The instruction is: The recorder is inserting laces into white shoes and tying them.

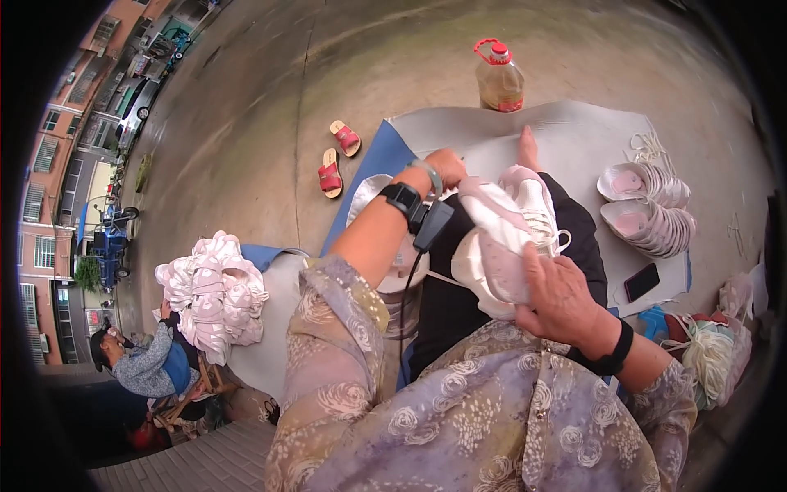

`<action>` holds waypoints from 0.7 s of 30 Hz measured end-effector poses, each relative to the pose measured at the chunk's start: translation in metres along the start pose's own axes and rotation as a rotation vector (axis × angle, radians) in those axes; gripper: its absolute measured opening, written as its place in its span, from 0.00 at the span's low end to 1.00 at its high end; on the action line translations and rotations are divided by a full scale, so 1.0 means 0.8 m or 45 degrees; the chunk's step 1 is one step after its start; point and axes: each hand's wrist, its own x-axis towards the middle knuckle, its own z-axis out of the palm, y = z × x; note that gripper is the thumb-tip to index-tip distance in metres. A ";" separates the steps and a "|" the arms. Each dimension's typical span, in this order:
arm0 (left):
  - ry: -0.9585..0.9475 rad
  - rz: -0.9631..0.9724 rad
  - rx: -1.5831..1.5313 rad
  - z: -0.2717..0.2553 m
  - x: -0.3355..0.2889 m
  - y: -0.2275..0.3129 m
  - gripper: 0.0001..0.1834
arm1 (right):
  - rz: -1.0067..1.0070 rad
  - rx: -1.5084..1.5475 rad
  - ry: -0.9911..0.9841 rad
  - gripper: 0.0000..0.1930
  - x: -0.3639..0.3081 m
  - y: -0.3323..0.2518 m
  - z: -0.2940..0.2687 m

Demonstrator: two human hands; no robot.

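Note:
On my lap, white and pale pink shoe uppers (500, 234) lie one against another, with white lace threaded through the front of one. My right hand (561, 299) is closed on their near edge, the thumb and fingers pressing the pink side. A loose lace loop (563, 240) stands out just above those fingers. Beyond the uppers' left side, my left hand (445, 168) is closed, its fingertips turned away. Whatever it pinches is hidden or too small to name. More white uppers (399, 271) sit stacked beside my left thigh, partly behind my left forearm.
A grey sheet (590, 123) carries nested shoe uppers (652, 225) and a phone (641, 283). White laces (707, 353) lie bundled at right. Ahead stands a jug (500, 82); red slippers (329, 174) are left of the sheet. A person (156, 361) sits by heaped uppers (217, 299).

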 end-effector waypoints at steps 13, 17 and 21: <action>0.602 0.505 0.286 0.147 -0.195 0.032 0.20 | 0.394 0.221 -0.052 0.43 -0.050 0.039 0.016; 0.598 0.366 0.178 0.160 -0.192 0.037 0.16 | 0.439 0.278 -0.115 0.44 -0.049 0.038 0.010; 0.568 0.364 0.149 0.169 -0.205 0.048 0.12 | 0.369 0.274 -0.128 0.46 -0.061 0.039 0.008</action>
